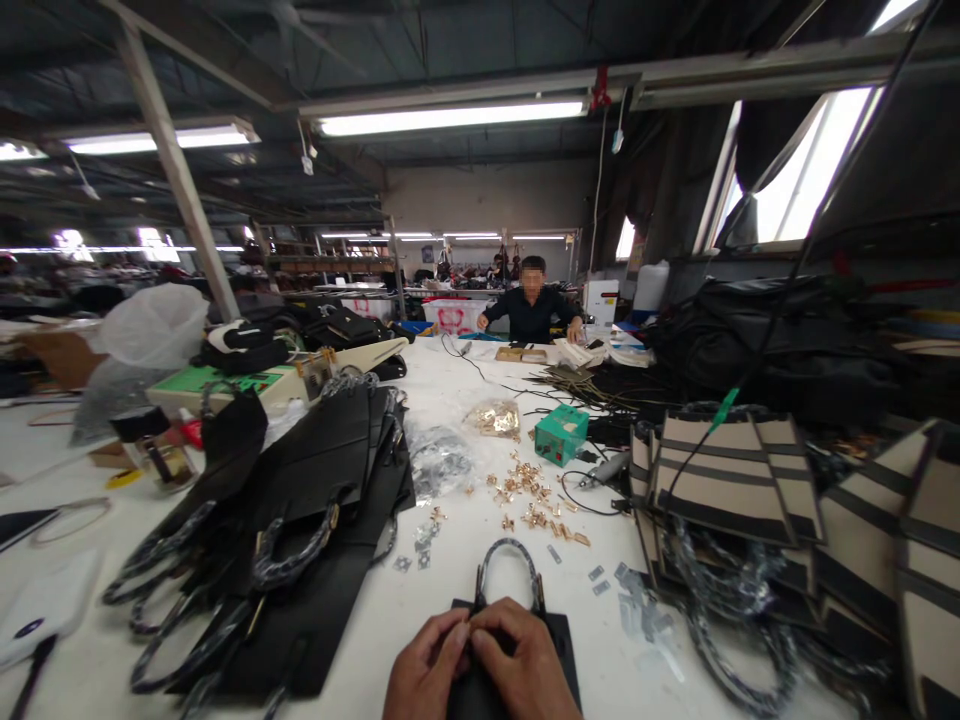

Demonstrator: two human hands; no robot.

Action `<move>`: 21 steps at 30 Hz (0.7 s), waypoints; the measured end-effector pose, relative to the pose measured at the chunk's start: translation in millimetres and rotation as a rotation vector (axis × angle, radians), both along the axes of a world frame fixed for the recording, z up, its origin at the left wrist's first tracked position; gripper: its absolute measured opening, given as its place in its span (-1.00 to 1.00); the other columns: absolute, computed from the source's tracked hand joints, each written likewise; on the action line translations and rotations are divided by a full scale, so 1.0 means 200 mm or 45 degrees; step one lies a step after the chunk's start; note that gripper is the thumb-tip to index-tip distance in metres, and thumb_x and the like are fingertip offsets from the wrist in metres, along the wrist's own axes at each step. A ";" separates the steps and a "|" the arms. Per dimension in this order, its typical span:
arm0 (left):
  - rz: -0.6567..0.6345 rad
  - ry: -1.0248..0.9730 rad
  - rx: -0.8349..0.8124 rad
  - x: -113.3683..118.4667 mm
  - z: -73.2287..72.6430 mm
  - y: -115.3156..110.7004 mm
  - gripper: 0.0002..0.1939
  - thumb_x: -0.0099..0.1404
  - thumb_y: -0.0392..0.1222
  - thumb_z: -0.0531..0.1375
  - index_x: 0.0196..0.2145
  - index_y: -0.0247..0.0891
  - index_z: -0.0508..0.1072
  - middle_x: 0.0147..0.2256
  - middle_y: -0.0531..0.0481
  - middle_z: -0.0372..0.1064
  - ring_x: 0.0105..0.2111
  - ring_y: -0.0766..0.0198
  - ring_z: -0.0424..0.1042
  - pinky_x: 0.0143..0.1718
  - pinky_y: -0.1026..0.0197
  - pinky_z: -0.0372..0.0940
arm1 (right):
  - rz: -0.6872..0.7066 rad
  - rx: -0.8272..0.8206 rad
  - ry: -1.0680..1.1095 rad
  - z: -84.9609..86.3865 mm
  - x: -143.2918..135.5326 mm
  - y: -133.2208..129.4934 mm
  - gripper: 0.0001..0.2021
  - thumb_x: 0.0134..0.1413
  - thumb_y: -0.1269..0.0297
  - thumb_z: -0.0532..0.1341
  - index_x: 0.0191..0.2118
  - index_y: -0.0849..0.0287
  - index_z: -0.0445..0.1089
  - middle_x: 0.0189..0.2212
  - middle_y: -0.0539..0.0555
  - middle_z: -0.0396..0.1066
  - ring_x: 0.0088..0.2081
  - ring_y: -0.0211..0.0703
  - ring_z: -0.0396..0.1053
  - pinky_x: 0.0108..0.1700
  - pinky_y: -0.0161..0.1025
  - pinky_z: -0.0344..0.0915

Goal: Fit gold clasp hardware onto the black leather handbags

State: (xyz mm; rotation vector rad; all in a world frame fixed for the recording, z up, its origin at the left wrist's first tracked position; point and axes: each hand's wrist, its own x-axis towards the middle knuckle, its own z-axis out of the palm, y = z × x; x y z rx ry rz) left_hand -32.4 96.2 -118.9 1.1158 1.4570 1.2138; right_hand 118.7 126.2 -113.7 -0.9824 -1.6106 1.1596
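A black bag panel [566,645] lies at the table's near edge, its plastic-wrapped loop handle [510,548] pointing away from me. Over the panel, my left hand [426,668] and my right hand [523,660] meet with thumbs and fingertips pinched together. Whatever is between the fingertips is too small and covered to name. Beyond the handle lie scattered gold-coloured metal fittings [525,485]. Small flat metal plates [598,580] are spread to the right of the panel, with more plates [424,545] to its left.
Stacked black bag panels with wrapped handles [300,550] fill the left. Beige-and-black panels [724,475] stand at right. A green box [561,435], a corded tool [606,468] and bags of fittings [495,417] lie mid-table. Across it sits another person [531,312].
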 end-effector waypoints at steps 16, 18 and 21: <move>0.022 -0.105 0.006 0.01 -0.01 0.00 -0.58 0.13 0.16 0.28 -0.25 -0.26 0.52 -0.33 -0.04 0.52 -0.28 0.11 0.48 -0.23 0.18 0.37 | -0.034 0.077 -0.079 -0.04 -0.01 0.01 -0.90 0.07 0.35 0.26 -0.45 0.12 0.43 -0.43 0.01 0.44 -0.32 -0.14 0.42 -0.21 -0.28 0.29; 0.024 -0.064 0.021 0.02 0.00 -0.01 -0.61 0.16 0.16 0.25 -0.31 -0.25 0.51 -0.43 0.01 0.46 -0.38 0.17 0.43 -0.31 0.21 0.33 | -0.016 0.082 -0.087 -0.04 -0.01 0.01 -0.92 0.06 0.32 0.27 -0.44 0.11 0.45 -0.42 0.01 0.46 -0.31 -0.13 0.44 -0.20 -0.27 0.30; 0.018 -0.050 0.033 0.02 0.00 -0.02 -0.63 0.20 0.15 0.22 -0.33 -0.25 0.50 -0.47 0.02 0.42 -0.43 0.21 0.37 -0.35 0.22 0.28 | -0.014 0.057 -0.104 -0.07 -0.01 0.02 -0.91 0.07 0.24 0.27 -0.41 0.09 0.48 -0.40 0.03 0.48 -0.29 -0.09 0.45 -0.16 -0.24 0.33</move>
